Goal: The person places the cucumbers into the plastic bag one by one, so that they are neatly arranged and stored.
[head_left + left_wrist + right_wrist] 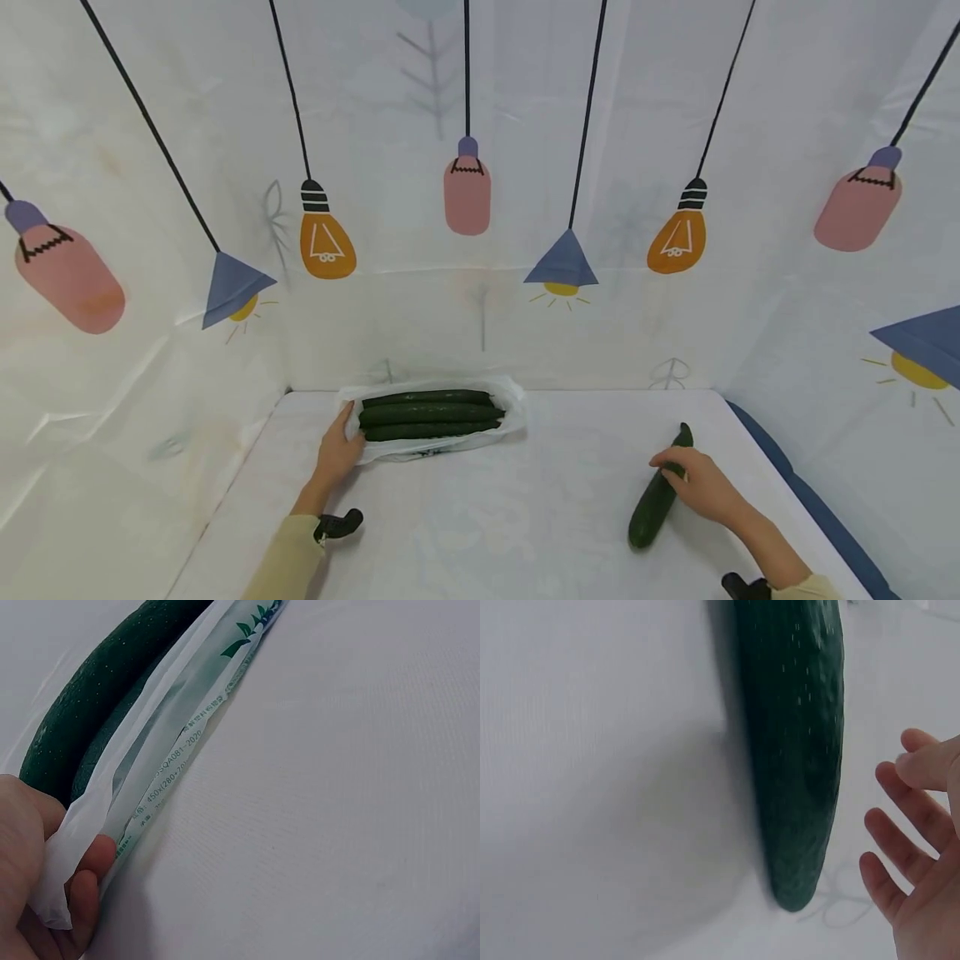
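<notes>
At the back left of the table, a white plastic bag (513, 408) lies with its mouth open. Three dark green cucumbers (431, 413) lie side by side in it. My left hand (339, 450) grips the left end of the bag; in the left wrist view the plastic runs between thumb and curled fingers (86, 892). To the right, a single cucumber (651, 512) lies slantwise on the table. My right hand (701, 483) hovers over its upper part, fingers loosely bent. In the right wrist view, the fingertips (871, 819) are apart from this cucumber (795, 765).
A white cloth covers the table (495, 525). White sheeting (525, 333) printed with lamps and bulbs hangs behind and at both sides. Dark blue material (832, 517) shows beyond the right table edge. A black wrist mount (339, 523) sits at my left sleeve.
</notes>
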### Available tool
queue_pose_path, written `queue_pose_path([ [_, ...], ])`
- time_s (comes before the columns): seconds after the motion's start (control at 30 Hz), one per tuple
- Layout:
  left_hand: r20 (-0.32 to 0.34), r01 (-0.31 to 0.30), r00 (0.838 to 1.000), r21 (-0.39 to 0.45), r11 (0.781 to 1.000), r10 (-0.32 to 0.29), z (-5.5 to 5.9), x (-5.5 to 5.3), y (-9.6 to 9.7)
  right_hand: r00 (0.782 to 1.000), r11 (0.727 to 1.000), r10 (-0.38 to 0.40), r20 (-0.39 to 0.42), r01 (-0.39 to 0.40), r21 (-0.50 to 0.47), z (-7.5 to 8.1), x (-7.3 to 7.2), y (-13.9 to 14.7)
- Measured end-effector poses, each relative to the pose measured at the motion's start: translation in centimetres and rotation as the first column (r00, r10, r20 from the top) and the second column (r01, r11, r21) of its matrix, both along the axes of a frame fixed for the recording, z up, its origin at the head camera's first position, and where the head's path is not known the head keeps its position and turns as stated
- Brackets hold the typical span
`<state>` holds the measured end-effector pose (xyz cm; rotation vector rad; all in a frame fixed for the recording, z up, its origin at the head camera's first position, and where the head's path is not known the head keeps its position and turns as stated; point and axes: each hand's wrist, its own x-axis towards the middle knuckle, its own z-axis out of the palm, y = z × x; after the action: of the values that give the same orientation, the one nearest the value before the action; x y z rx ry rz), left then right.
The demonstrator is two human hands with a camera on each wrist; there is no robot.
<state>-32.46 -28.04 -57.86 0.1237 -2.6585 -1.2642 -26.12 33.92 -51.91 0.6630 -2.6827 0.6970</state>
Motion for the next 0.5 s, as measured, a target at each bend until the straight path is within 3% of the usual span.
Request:
queue_pose_path([
  [0.23,0.002,0.000,1.000,0.005,1.000,0.000,0.2,0.1,-0.1,0.997,0.999,0.032,-0.068,-0.029,0.041,-1.0,-0.2,2.4],
  [0.5,0.006,-0.003,1.000,0.017,1.000,0.003,0.4,0.3,-0.1,0.994,0.999,-0.004,0.109,0.000,0.034,-2.1,-0.1,3.3],
])
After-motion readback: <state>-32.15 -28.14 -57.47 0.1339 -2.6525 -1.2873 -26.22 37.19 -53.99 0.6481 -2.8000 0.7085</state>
